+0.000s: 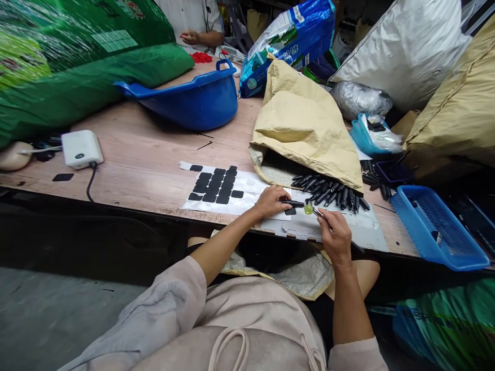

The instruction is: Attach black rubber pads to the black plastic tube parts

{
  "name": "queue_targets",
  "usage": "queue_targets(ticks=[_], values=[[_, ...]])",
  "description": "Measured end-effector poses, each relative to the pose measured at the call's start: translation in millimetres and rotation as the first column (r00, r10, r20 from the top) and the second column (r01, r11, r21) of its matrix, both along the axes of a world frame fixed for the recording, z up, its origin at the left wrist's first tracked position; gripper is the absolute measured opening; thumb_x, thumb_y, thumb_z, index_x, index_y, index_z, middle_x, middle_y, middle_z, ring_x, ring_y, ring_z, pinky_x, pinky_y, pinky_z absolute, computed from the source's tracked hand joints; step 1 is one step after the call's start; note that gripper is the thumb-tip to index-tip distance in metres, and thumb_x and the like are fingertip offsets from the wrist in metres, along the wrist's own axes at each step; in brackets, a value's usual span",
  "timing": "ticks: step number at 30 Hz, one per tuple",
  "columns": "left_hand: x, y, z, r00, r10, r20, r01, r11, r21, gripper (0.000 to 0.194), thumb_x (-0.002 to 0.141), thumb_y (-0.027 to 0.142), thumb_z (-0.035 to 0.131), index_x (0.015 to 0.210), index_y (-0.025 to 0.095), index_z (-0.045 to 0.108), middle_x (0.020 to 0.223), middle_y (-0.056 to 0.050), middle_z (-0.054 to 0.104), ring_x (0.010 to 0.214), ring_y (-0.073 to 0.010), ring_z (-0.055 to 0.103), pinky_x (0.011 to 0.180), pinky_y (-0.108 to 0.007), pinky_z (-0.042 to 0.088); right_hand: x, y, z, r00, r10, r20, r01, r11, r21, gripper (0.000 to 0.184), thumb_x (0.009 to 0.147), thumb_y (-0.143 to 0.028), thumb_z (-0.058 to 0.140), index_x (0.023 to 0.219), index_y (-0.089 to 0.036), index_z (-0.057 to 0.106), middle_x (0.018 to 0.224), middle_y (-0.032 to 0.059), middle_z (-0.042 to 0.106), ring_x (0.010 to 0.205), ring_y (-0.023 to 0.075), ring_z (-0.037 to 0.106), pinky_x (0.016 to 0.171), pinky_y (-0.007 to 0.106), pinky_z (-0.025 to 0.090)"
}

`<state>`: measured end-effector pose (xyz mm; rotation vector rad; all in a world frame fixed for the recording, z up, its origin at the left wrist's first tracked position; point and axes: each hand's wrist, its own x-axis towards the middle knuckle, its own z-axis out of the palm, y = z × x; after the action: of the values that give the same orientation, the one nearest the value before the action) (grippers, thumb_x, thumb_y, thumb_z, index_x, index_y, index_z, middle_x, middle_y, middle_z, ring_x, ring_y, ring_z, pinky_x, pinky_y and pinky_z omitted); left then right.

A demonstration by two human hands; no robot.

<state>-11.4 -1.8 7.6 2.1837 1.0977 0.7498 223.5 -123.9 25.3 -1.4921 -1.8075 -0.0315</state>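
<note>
Fingers (281, 194) of the left hand (270, 202) pinched together on a slim black piece (295, 204), held low over the table edge. Right hand (335, 232) has its fingers closed round the handle of a thin tool (308, 208) with a yellow-green head; head sits at the black piece's right end, can't tell if touching. Small dark patch (290, 211) just below the left fingertips. Grey board (363, 229) under and right of the fingers. Pile of similar black pieces (328, 191) just beyond the right fingers, spread at the mouth of a tan sack (305, 118) lying farther out. Left of the left fingers, white sheet (248, 200) with rows of black rounded patches (216, 184). Below the fingers, an open sack (309, 278) by the lap. Right of the right fingers, blue basket (441, 226) at the table edge. Farther out, beyond and left: blue basin (189, 100) on the wood-look table (147, 149). Well left, white box (80, 148) with a cable; behind it, big green sack (77, 67). Farthest beyond the fingers, a co-worker's hand (190, 37).
</note>
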Motion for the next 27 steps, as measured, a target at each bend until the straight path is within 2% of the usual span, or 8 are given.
queue_targets(ticks=[6,10,15,19,23,27], values=[[1.6,1.2,-2.3,1.0,-0.015,0.008,0.015,1.0,0.016,0.018,0.081,0.03,0.082,0.097,0.021,0.08,0.091,-0.004,0.072,0.094,-0.0218,0.06,0.09,-0.035,0.046,-40.9,8.7,10.9,0.997,0.005,-0.073,-0.003,1.0,0.017,0.031,0.104,-0.029,0.052,0.125,-0.028,0.074,0.097,0.0069,0.073,0.092,0.0196,0.067,0.084,0.033,0.054],[2.3,2.4,-4.1,1.0,-0.02,0.018,0.019,0.999,0.036,0.017,0.08,0.031,0.082,0.095,0.022,0.081,0.09,-0.004,0.072,0.092,-0.0219,0.06,0.089,-0.035,0.046,-50.0,12.6,5.5,0.999,0.001,-0.037,0.001,0.999,0.049,0.035,0.103,-0.025,0.051,0.128,-0.031,0.074,0.096,0.0067,0.071,0.091,0.0194,0.066,0.086,0.032,0.054],[3.7,2.5,-5.2,1.0,-0.014,0.023,0.013,1.0,0.026,0.016,0.081,0.03,0.08,0.095,0.023,0.081,0.087,-0.004,0.07,0.091,-0.0216,0.06,0.089,-0.035,0.046,-47.9,13.4,-3.1,0.999,-0.028,0.019,0.028,1.0,0.014,0.035,0.102,-0.023,0.05,0.125,-0.033,0.076,0.092,0.0056,0.07,0.089,0.0192,0.064,0.081,0.031,0.051],[4.1,2.7,-4.7,1.0,-0.023,0.011,0.023,1.0,0.022,0.016,0.081,0.029,0.08,0.096,0.023,0.082,0.09,-0.004,0.071,0.093,-0.022,0.06,0.091,-0.036,0.045,-43.6,11.2,-0.9,0.998,-0.066,-0.004,0.066,0.995,0.079,0.033,0.103,-0.024,0.052,0.124,-0.03,0.076,0.093,0.0059,0.07,0.088,0.0187,0.065,0.083,0.031,0.051],[3.2,1.8,-3.5,1.0,-0.01,0.007,0.01,1.0,0.013,0.017,0.081,0.028,0.08,0.097,0.022,0.081,0.09,-0.004,0.071,0.095,-0.0228,0.061,0.092,-0.037,0.045,-42.3,10.2,0.5,0.996,-0.079,0.034,0.077,0.995,0.059,0.032,0.103,-0.024,0.05,0.12,-0.029,0.077,0.089,0.0053,0.071,0.085,0.0183,0.066,0.079,0.029,0.051],[2.9,-0.7,-1.7,1.0,-0.004,0.008,0.004,1.0,0.024,0.014,0.082,0.028,0.08,0.094,0.021,0.079,0.091,-0.004,0.071,0.095,-0.0226,0.061,0.091,-0.037,0.046,-27.9,7.7,5.3,0.998,-0.055,0.002,0.055,0.996,0.075,0.031,0.102,-0.026,0.053,0.124,-0.027,0.075,0.097,0.0068,0.074,0.092,0.02,0.067,0.086,0.033,0.053]])
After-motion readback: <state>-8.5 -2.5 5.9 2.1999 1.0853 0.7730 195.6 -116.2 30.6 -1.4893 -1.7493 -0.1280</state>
